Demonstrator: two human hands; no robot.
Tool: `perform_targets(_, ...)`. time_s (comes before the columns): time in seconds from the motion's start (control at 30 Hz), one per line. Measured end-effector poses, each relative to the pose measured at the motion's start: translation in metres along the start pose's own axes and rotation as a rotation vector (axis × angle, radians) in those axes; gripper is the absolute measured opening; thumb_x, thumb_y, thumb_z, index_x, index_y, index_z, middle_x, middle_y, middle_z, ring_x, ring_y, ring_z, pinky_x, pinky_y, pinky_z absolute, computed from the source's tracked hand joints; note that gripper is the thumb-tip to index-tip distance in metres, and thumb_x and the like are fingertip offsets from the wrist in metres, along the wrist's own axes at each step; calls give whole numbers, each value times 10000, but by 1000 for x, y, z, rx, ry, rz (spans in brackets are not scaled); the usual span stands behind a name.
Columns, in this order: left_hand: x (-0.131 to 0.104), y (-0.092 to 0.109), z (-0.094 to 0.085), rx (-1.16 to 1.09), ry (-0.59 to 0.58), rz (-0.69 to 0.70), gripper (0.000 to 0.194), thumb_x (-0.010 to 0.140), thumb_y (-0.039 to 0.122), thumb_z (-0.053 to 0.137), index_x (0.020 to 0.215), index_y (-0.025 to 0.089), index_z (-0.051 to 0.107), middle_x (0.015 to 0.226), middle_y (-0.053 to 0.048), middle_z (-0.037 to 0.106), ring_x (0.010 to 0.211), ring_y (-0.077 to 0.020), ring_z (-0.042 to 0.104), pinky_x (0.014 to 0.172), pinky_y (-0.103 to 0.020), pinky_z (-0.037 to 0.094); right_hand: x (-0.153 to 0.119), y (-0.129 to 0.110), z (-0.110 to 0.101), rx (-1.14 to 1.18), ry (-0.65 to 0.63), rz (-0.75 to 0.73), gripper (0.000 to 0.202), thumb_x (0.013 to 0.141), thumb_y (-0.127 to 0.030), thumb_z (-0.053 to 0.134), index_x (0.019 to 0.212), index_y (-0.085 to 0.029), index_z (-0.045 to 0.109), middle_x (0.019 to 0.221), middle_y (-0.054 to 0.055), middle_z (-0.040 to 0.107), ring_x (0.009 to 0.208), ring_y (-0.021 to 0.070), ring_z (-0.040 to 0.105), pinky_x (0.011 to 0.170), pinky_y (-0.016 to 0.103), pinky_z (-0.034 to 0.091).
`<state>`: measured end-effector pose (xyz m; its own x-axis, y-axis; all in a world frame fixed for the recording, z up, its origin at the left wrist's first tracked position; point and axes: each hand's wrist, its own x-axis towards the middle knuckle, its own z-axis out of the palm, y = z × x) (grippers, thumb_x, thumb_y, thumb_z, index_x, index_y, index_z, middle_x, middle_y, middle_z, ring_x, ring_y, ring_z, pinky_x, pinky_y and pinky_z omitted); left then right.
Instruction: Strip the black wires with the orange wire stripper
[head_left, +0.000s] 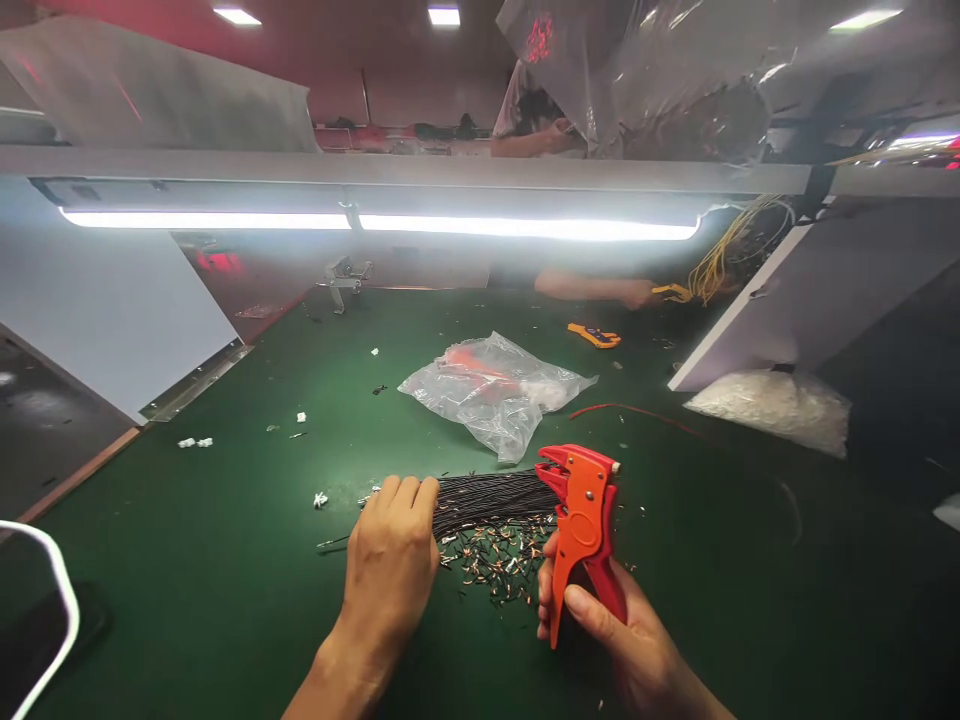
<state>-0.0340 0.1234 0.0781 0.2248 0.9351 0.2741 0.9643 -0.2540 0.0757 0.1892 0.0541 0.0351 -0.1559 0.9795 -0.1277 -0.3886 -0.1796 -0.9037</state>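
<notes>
My right hand (637,640) is wrapped round the handles of an orange and red wire stripper (583,510), its jaws toward the upper left. Those jaws overlap the right end of a bundle of thin black wires (487,500) on the green table. At the bundle's left end, my left hand (394,560) is closed over the wires, knuckles up; its fingertips are hidden. One wire end pokes out to the left of that hand. Between my hands lies a scatter of short black and copper-coloured wire scraps (502,565).
Beyond the wires is a clear plastic bag (495,385) with something red inside. An orange tool (595,335) lies farther back. A bag of white pieces (780,410) sits at right. Across the table a co-worker's hand (637,292) is near yellow wires (724,260). A lit shelf (420,165) spans above.
</notes>
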Motion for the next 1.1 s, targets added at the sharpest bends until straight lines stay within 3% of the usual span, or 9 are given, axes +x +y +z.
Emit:
perform_targets(0.23,16,-9,-24,-152,-220,-142,285,837,25,478,819,237,667,659,-47,709,590,-242,639,533,-304,306,-2,-4,3,-8,-22,-41,329,903,-460,721,1123,-224,656,881,27,694,753,184,636,710,343,538)
perform_targets(0.37,27,-22,-26,-350,-311,-238,211,761,97,545,618,232,621,645,-68,713,639,-253,667,562,-317,356,-1,-6,3,-10,-6,-40,350,899,-466,723,1124,-206,659,880,31,688,758,192,642,717,355,539)
perform_targets(0.47,37,-31,-34,-667,-430,-288,137,779,239,564,660,234,632,634,-40,743,598,-222,685,575,-325,467,0,-7,3,-3,6,-44,356,888,-465,736,1123,-208,667,877,32,689,757,195,644,710,360,548)
perform_targets(0.53,42,-36,-43,-921,-511,-290,151,783,354,598,733,225,658,681,-50,780,654,-224,730,677,-368,554,0,-8,3,1,14,-42,351,892,-461,734,1129,-210,670,888,35,694,767,196,645,718,360,551)
perform_targets(0.67,44,-43,-59,-1221,-509,-325,165,749,397,664,771,234,670,753,-53,798,756,-224,751,859,-431,552,-1,-10,4,-7,2,-47,340,907,-458,715,1139,-215,666,893,31,692,777,196,646,731,357,547)
perform_targets(0.93,33,-38,-45,-1255,-643,-339,167,719,343,776,707,200,690,623,48,615,573,-93,479,587,-254,358,0,-21,13,-21,-90,-21,340,908,-462,711,1131,-215,642,902,24,679,747,180,640,693,349,557)
perform_targets(1.1,25,-38,-57,-1272,-813,-275,219,719,367,769,687,197,635,552,64,557,505,-87,447,534,-245,334,10,-31,9,-92,-136,12,402,849,-499,752,1083,-197,626,892,28,687,708,174,639,657,335,546)
